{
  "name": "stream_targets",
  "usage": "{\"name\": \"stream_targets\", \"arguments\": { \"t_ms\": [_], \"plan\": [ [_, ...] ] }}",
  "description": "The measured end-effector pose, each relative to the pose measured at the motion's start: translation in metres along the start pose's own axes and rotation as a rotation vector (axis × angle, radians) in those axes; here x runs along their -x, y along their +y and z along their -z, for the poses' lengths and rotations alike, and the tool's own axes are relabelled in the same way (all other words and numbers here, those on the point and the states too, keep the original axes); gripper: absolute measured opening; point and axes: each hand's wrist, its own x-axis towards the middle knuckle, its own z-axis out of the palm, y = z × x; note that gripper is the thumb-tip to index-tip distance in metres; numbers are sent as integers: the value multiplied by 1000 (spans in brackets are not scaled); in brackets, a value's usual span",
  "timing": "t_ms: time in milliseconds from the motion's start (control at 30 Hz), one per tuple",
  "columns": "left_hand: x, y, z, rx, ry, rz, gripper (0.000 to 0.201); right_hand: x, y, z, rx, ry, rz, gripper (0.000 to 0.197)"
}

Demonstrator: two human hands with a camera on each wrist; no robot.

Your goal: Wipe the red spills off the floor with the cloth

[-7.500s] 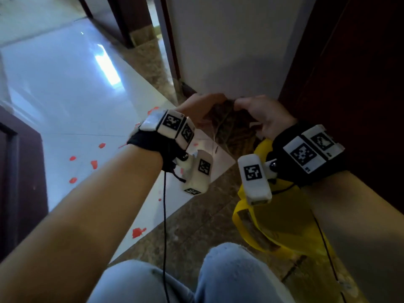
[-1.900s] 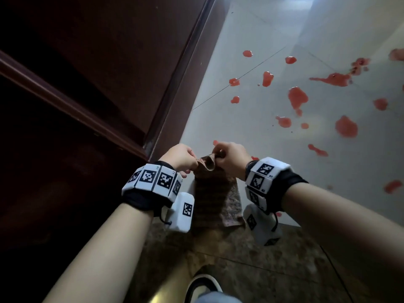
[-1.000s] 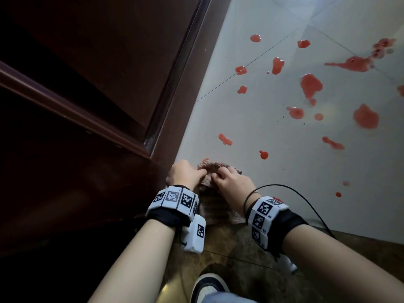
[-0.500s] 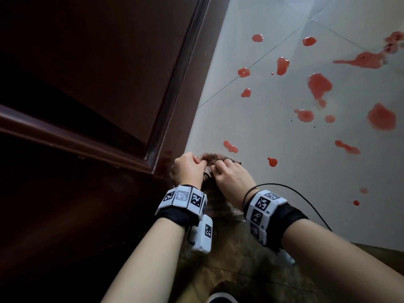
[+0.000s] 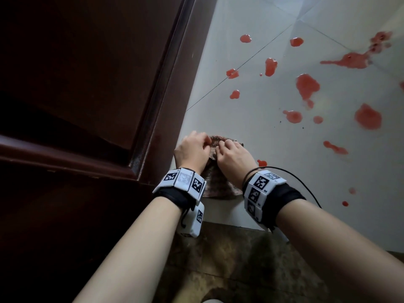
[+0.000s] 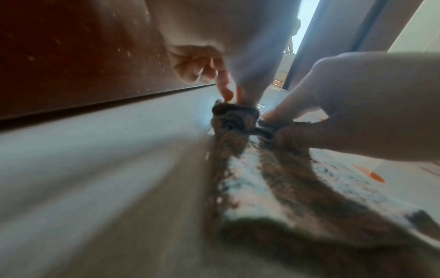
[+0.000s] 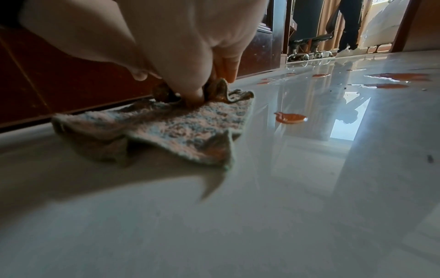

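A brown-and-white mottled cloth [image 5: 215,185] lies flat on the white tile floor [image 5: 251,132], close to the door. My left hand [image 5: 205,142] and right hand [image 5: 220,145] sit side by side, each pinching the cloth's bunched far edge. In the left wrist view the left fingertips [image 6: 227,95] nip the rolled edge of the cloth [image 6: 273,178]. In the right wrist view the right fingers [image 7: 197,88] grip the cloth [image 7: 190,127]. Several red spills [image 5: 307,85] dot the tiles ahead and to the right. One small spill [image 5: 261,162] lies just right of my right hand; it shows as a red spot [image 7: 290,117] beside the cloth.
A dark wooden door [image 5: 87,84] stands along the left, its lower edge right beside the cloth. A brown marble strip [image 5: 240,259] runs under my forearms. A black cable [image 5: 306,184] loops from my right wrist. Office chairs [image 7: 309,43] stand in a far room.
Both hands have slid the cloth forward along the door's edge. The red spot that lay just ahead of it half a second ago no longer shows.
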Motion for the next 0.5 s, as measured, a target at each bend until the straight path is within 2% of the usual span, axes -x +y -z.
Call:
{"name": "stream_targets", "arguments": {
  "t_ms": [100, 267, 400, 500],
  "plan": [
    [5, -5, -4, -43, -19, -102, 28, -3, 5, 1, -2, 13, -49, 41],
    [15, 2, -13, -241, -115, -303, 48, -1, 4, 8, -40, -88, -214, 37],
    [26, 11, -15, -280, -131, -343, 51, 14, 5, 26, -59, -171, -229, 11],
    [39, 15, -14, -282, -123, -373, 46, 25, -2, 28, -78, -190, -205, 23]
  ]
}}
